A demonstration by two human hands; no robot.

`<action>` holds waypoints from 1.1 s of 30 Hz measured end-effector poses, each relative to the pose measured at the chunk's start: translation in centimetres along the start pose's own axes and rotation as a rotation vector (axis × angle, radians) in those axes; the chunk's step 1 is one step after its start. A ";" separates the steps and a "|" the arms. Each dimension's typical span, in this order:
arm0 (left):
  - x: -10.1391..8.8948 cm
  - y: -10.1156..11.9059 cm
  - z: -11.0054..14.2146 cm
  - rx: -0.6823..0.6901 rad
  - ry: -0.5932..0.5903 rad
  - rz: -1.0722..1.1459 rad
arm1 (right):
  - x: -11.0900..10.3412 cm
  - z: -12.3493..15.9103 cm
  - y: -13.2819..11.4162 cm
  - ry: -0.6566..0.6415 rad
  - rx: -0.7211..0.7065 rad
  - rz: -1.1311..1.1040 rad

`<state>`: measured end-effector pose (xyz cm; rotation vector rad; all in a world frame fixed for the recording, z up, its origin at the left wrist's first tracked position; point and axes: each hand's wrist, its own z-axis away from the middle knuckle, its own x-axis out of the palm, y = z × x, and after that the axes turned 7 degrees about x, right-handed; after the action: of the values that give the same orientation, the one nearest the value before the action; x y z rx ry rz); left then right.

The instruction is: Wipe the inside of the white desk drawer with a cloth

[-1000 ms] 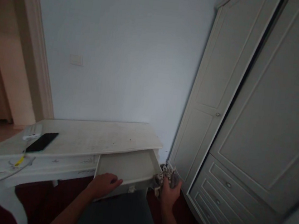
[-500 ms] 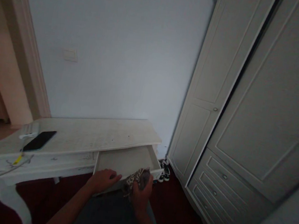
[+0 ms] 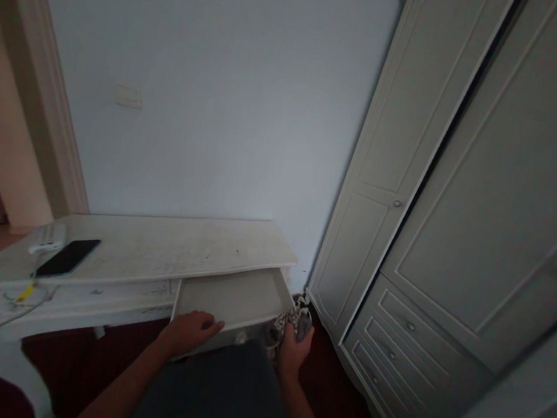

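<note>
A drawer (image 3: 233, 296) is pulled out of the white table, and its inside looks bare. My left hand (image 3: 192, 328) is closed over the left part of the drawer's front edge, fingers curled on the rim. Bunched in my right hand (image 3: 295, 350) is a patterned brown-and-white cloth (image 3: 287, 319) with a grey part, held at the drawer's front right corner. Whether the cloth touches the drawer I cannot tell.
On the white table (image 3: 154, 242) lie a dark phone (image 3: 69, 257) and a white device (image 3: 48, 238) with a cable. A grey wardrobe (image 3: 355, 244) stands at the right. Shoes (image 3: 303, 301) show on the dark red floor behind my right hand.
My right hand has moved right with the cloth, from the middle of the drawer front to its right corner. My left hand stays at the drawer's edge.
</note>
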<state>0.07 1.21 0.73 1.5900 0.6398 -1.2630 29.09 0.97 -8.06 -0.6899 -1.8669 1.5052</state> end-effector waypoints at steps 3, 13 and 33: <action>0.0 0.1 0.0 0.002 0.011 0.005 | 1.8 3.7 2.2 -0.083 0.112 -0.011; -0.2 0.3 0.3 0.014 0.013 -0.003 | 1.6 0.9 1.0 0.157 0.281 -0.213; -0.9 1.0 0.6 -0.002 -0.005 -0.009 | 2.9 4.3 2.9 -0.046 0.289 -0.214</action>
<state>0.33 0.46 1.95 1.5834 0.6448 -1.2722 24.01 0.90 -11.11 -0.3142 -1.6503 1.6148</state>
